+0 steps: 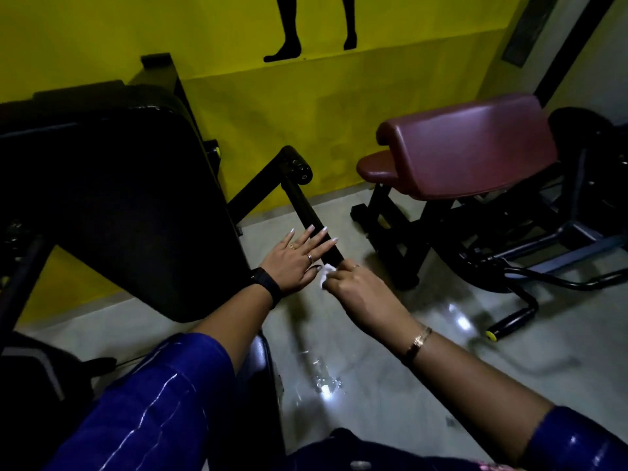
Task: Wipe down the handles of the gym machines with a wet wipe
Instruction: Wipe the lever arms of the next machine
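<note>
Against the wall (272, 96) at left a large back pad (119, 198), just right of it the handle (306, 212) slanting toward the camera, left hand (295, 261) flat over its near part, right hand (356, 290) pinching the wet wipe (325, 274) at its near tip, padded bench (475, 147) well to the right on the floor (339, 351).

handle (306, 209): black, slanted | wet wipe (325, 272): white, crumpled, at handle's end

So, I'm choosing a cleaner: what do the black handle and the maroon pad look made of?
Handle: likely painted or coated metal tube, semi-gloss sheen along it. Maroon pad: seemingly vinyl or leatherette over padding, smooth with soft highlights and rounded edges.
</note>
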